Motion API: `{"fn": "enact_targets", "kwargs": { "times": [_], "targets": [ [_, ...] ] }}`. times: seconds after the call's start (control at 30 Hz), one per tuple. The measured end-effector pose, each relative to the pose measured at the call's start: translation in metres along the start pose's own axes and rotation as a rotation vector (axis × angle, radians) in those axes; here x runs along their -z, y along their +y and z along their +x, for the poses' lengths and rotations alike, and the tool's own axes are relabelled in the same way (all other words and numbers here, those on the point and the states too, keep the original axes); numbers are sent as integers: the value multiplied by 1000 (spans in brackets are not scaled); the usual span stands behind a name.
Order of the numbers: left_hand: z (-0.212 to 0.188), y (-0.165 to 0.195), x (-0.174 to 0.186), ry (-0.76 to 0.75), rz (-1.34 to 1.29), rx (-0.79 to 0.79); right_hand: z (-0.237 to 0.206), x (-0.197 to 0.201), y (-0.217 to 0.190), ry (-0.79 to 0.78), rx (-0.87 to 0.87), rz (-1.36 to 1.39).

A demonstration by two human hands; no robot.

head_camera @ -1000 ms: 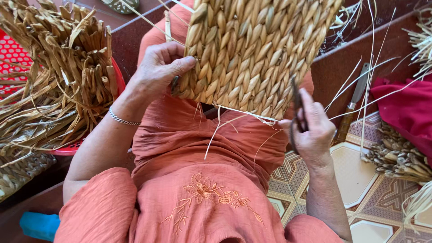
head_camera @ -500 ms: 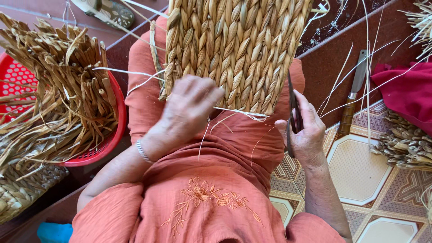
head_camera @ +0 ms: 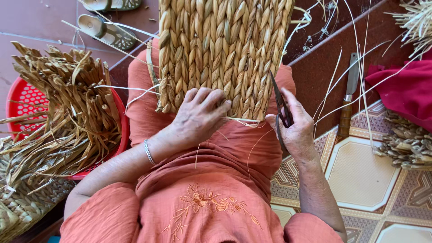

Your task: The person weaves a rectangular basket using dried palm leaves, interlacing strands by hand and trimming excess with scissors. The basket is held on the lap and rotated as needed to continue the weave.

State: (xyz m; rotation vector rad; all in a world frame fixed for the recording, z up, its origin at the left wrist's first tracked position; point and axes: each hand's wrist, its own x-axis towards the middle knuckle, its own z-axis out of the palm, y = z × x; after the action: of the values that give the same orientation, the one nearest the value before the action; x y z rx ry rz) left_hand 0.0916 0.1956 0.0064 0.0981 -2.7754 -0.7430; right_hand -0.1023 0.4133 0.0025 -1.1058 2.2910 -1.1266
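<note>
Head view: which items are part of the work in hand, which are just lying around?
In use:
left hand flat on the woven mat
right hand holding scissors
loose strands at the mat's lower edge

Lying about:
red basket of dried leaves
sandals
knife
red cloth

a woven mat (head_camera: 225, 49) of thick, pale-gold braided fibre fills the upper middle of the frame, lying over the lap with its lower edge toward the middle, where thin loose strands stick out. its rows of plaits run up and out of the top of the frame. dark scissors (head_camera: 281, 108) stand nearly upright just right of centre, blades pointing up against the mat's right edge, handles down.
</note>
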Motion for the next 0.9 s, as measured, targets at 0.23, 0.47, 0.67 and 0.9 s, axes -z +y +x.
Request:
{"fn": "enact_targets", "kwargs": {
  "times": [0.23, 0.47, 0.67, 0.9],
  "targets": [
    [3, -20, 39, 341, -89, 96, 35, 11, -32, 35, 424, -476],
    [-21, -55, 56, 516, -55, 397, 68, 14, -50, -11, 547, -692],
    [-26, -73, 39, 491, -581, 786, 73, 17, -56, -49, 528, -779],
    [-27, -83, 23, 504, -853, 839, 77, 22, -55, -64, 533, -837]
  ]
}}
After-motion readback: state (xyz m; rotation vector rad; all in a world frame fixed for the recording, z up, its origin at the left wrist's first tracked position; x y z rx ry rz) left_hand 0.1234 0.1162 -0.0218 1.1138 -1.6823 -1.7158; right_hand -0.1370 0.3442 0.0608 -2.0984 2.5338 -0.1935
